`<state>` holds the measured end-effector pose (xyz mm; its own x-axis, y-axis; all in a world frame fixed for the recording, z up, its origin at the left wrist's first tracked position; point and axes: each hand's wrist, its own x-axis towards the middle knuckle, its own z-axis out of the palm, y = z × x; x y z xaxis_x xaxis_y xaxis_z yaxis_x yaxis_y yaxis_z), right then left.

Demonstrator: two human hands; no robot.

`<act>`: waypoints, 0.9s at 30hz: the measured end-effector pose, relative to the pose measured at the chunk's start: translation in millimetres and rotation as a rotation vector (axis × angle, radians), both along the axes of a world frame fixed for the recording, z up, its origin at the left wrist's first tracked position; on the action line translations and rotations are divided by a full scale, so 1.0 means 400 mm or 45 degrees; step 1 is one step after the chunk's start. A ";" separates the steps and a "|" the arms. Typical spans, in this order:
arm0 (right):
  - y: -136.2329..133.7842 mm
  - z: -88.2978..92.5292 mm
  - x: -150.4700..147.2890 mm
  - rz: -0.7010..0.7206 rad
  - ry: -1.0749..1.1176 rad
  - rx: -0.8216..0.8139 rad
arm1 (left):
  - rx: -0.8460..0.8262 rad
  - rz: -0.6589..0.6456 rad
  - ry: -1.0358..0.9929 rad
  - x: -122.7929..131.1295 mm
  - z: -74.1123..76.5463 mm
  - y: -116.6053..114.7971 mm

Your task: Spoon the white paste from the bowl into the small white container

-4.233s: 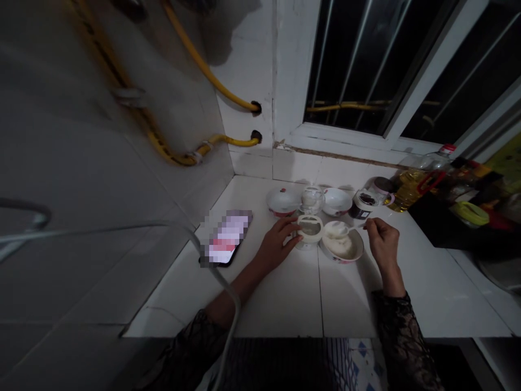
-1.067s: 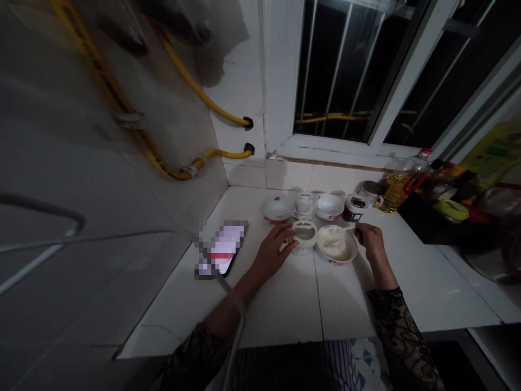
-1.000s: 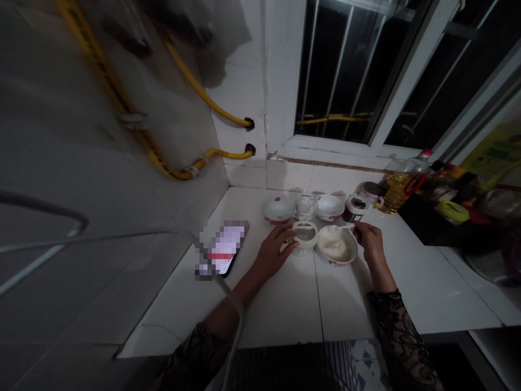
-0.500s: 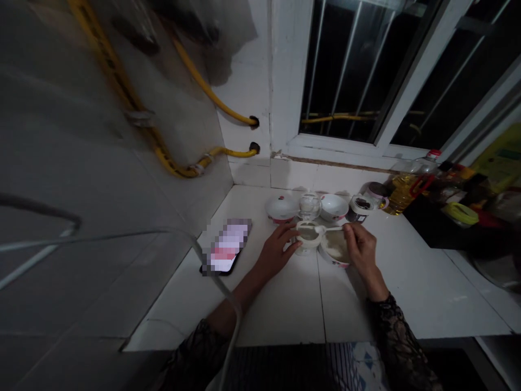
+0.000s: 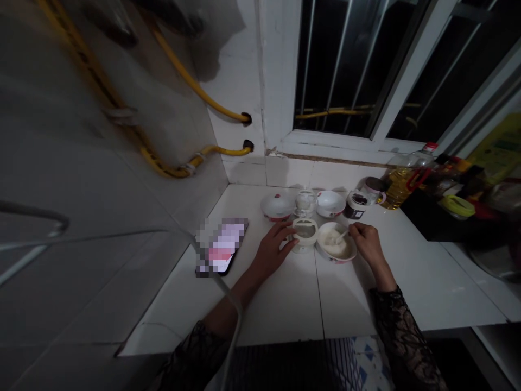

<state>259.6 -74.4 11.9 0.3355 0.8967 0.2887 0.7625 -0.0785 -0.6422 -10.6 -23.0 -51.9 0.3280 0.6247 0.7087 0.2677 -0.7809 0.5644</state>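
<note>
My right hand (image 5: 369,243) pinches the handle of a small white spoon (image 5: 341,237). The spoon's bowl dips into pale, powdery or grainy contents in a white bowl (image 5: 324,250) with a pink pattern outside. On the left, a clear jar with a white rim (image 5: 306,246) stands against this bowl or very near it. My left hand (image 5: 275,248) steadies the jar, thumb and fingers gripping its left side. What lies inside the jar is hard to make out.
Behind stand a clear glass jar (image 5: 305,201), two more bowls, a dark-labelled jar (image 5: 357,205) and a mug (image 5: 373,190). A phone (image 5: 228,244) lies at left. An oil bottle (image 5: 396,184) and a black box (image 5: 425,214) are at right. A grey cable (image 5: 234,301) crosses in front.
My right hand has moved the spoon from over the jar's rim rightward and down into the white bowl. My left hand stays at the jar. The view has shifted slightly.
</note>
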 end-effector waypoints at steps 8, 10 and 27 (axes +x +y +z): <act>0.015 -0.015 0.018 -0.089 0.417 -0.001 | 0.011 0.008 -0.010 0.002 -0.005 0.002; 0.014 -0.013 0.022 -0.126 0.463 0.008 | 0.012 0.009 -0.015 0.003 -0.006 0.002; 0.020 -0.027 0.026 -0.203 0.263 0.015 | 0.042 0.007 -0.001 0.003 0.000 0.002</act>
